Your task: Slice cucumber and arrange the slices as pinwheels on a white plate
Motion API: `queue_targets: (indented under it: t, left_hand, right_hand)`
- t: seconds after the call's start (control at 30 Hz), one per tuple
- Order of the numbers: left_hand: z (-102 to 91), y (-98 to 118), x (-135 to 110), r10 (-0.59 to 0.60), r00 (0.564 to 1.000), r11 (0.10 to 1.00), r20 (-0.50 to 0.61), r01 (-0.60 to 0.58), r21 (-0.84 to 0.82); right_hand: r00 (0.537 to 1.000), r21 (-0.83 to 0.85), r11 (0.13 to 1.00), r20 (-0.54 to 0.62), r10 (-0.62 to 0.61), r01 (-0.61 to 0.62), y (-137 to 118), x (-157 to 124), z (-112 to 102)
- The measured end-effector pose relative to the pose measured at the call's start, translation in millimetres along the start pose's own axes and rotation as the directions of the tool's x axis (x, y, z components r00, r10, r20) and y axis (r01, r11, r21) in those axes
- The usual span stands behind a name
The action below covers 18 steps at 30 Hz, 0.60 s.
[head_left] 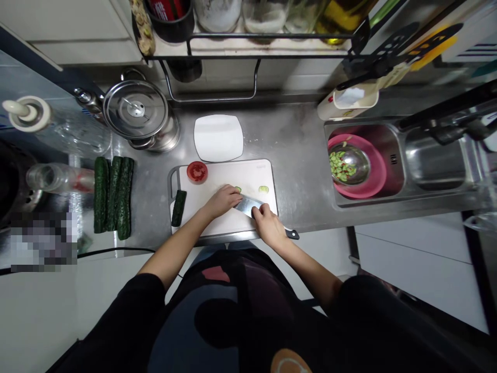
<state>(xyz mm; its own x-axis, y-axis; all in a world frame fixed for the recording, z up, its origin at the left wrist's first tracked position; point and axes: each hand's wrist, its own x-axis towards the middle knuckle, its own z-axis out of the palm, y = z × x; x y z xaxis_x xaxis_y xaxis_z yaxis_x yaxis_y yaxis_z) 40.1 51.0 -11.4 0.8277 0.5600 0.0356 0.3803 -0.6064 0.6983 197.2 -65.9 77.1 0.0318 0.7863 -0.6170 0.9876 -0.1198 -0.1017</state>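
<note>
My right hand (268,224) is closed on a kitchen knife (247,205), its wide blade lying over the white cutting board (209,212) and its dark handle end sticking out past the palm. Against the blade's left end, my left hand (223,201) has its fingers drawn together over a cucumber piece (238,189), of which only a green edge shows. A cucumber slice (263,189) lies at the board's right side. On the left part of the board are a tomato half (197,172), cut face up, and a cucumber chunk (178,208).
Behind the board sits a white plate (218,138). Whole cucumbers (112,197) and a lidded steel pot (135,111) stand to the left. In the right-hand sink, a pink basin (378,168) holds a metal bowl (361,163) of chopped pieces. A jar rack (272,46) hangs above.
</note>
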Motion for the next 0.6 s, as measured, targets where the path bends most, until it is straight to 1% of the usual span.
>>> queue_targets:
  t: [0.1,0.17,0.23,0.3,0.33,0.37,0.43,0.47,0.5,0.53,0.6]
  left_hand:
    - [3.1,-5.8,4.6,-0.016,1.000,1.000,-0.009,0.017,0.012]
    - [5.2,-8.3,6.3,-0.024,1.000,1.000,-0.014,0.024,0.008]
    - [6.0,-9.8,6.5,-0.027,0.999,1.000,-0.019,0.026,-0.015]
    - [4.8,-11.0,5.0,-0.072,0.995,0.997,-0.067,0.069,-0.045]
    - [3.5,-11.6,3.7,-0.128,0.984,0.991,-0.121,0.122,-0.057]
    - [2.0,-12.3,2.2,-0.203,0.961,0.979,-0.189,0.193,-0.068]
    - [-0.9,-13.7,-0.9,-0.353,0.884,0.935,-0.307,0.341,-0.094]
    - [-1.8,-14.2,-2.2,-0.403,0.853,0.914,-0.331,0.392,-0.103]
    - [-2.3,-14.5,-3.2,-0.432,0.839,0.901,-0.330,0.421,-0.106]
    - [-2.3,-14.6,-3.8,-0.443,0.841,0.895,-0.311,0.433,-0.104]
    - [-1.0,-13.8,-3.8,-0.441,0.860,0.897,-0.259,0.433,-0.090]
  right_hand:
    - [1.000,0.000,1.000,0.014,-0.004,0.004,3.9,-8.0,1.7]
    - [1.000,0.030,1.000,0.028,0.000,0.000,8.1,-15.6,4.7]
    - [0.999,0.104,0.995,0.034,-0.007,0.004,13.6,-23.3,8.9]
    - [0.999,0.224,0.974,0.007,-0.047,0.044,19.8,-28.8,14.0]
    - [0.997,0.286,0.955,-0.014,-0.073,0.074,22.6,-29.9,16.6]
    - [0.995,0.340,0.935,-0.033,-0.098,0.103,25.1,-29.8,19.2]
    - [0.991,0.402,0.906,-0.049,-0.123,0.132,27.9,-26.1,23.7]
    - [0.991,0.410,0.903,-0.046,-0.122,0.130,28.2,-22.8,25.4]
    - [0.992,0.410,0.904,-0.042,-0.116,0.123,27.8,-19.1,26.5]
    - [0.993,0.404,0.907,-0.038,-0.108,0.114,26.8,-15.3,27.0]
    - [0.995,0.384,0.918,-0.031,-0.093,0.098,24.1,-8.5,26.0]
